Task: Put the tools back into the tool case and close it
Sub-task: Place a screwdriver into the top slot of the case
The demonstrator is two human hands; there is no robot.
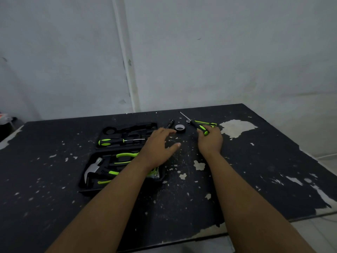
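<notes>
Case (pixel 84 189), left-centre of frame: open flat on table (pixel 255 170), both halves facing up. Far half (pixel 127 126): one green/blk screwdriver (pixel 116 141) seated. Near half: hammer (pixel 93 168) at left, green-handled pliers (pixel 125 157) to its right; other green/blk items partly hidden under L forearm.

L hand (pixel 158 145), centre, just right of case: palm down, fingers spread & relaxed, thumb out, holding nothing. Contact w/ table not determinable. Fingertips near blk tape roll (pixel 180 128). Small dark pen-shaped tool (pixel 170 123) just upper-left of roll.

R hand (pixel 209 141), right of centre: fingers curled round handle of 2nd screwdriver (pixel 201 128), shaft pointing to upper left. Green/blk utility knife (pixel 207 123) just beyond it.

Table top blk, paint chipped in patches. Grey wall (pixel 218 52) behind.
</notes>
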